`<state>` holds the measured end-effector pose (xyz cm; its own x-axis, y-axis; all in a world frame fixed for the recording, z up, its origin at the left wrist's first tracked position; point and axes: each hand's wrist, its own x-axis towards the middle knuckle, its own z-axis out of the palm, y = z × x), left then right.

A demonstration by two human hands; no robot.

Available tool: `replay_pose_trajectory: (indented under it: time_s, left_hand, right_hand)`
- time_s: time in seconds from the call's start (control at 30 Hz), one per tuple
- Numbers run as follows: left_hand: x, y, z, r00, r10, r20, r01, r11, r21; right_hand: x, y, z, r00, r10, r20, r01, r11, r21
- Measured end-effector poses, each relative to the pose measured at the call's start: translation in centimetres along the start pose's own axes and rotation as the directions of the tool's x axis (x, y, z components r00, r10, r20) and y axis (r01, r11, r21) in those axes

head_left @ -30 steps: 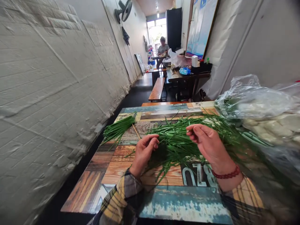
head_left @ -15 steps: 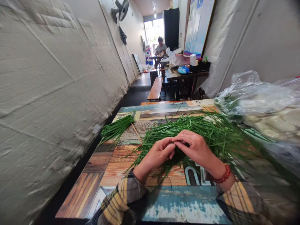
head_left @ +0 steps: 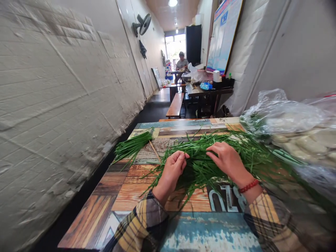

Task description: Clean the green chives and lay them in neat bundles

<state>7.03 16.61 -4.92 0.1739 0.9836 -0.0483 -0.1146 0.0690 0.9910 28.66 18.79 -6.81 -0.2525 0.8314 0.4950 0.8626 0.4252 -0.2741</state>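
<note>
A loose heap of garlic chives (head_left: 199, 168) spreads over the middle of the patterned table (head_left: 141, 192). My left hand (head_left: 174, 168) is over the heap's left front part, thumb and fingers pinched together; whatever small thing sits between them is too small to name. To its right, my right hand (head_left: 227, 159) hovers at the heap with thumb and fingers apart, holding nothing that shows. The two hands are separated by a gap. A neat bundle of chives (head_left: 133, 145) lies at the left table edge, with a thin wooden stick (head_left: 155, 151) between bundle and heap.
Clear plastic bags (head_left: 296, 115) with pale contents stand at the right of the table. A white brick-patterned wall (head_left: 65, 115) runs along the left. Farther back are a bench (head_left: 175, 105), a cluttered dark table (head_left: 202, 91) and a seated person (head_left: 181, 63).
My hands, which met at the fingertips, have come apart: the left moved slightly left, the right to the right, its fingers opening. The view has tilted up a little.
</note>
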Motion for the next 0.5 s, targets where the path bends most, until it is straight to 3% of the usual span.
replay_pose_trajectory:
  time_s: [0.1, 0.2, 0.27, 0.37, 0.5]
  left_hand:
    - [0.0, 0.0, 0.1, 1.0, 0.007, 0.011, -0.007, 1.0, 0.001]
    - [0.0, 0.0, 0.2, 1.0, 0.003, 0.024, -0.003, 1.0, 0.013]
    - [0.0, -0.1, 0.2, 1.0, 0.0, 0.028, -0.001, 1.0, 0.019]
    - [0.0, -0.2, 0.2, 1.0, 0.013, 0.029, -0.014, 1.0, 0.015]
    - [0.0, -0.2, 0.2, 0.999, 0.0, 0.045, -0.001, 1.0, 0.02]
  right_hand:
    - [0.5, 0.7, -0.1, 0.977, 0.163, -0.138, -0.132, 0.968, 0.212]
    - [0.9, 0.9, -0.2, 0.925, 0.367, -0.098, -0.287, 0.843, 0.455]
    - [1.0, 0.6, -0.2, 0.899, 0.437, -0.027, -0.323, 0.704, 0.632]
    - [1.1, 0.1, -0.4, 0.883, 0.464, 0.075, -0.297, 0.428, 0.854]
    - [1.0, -0.8, -0.5, 0.878, 0.424, 0.224, -0.317, 0.163, 0.934]
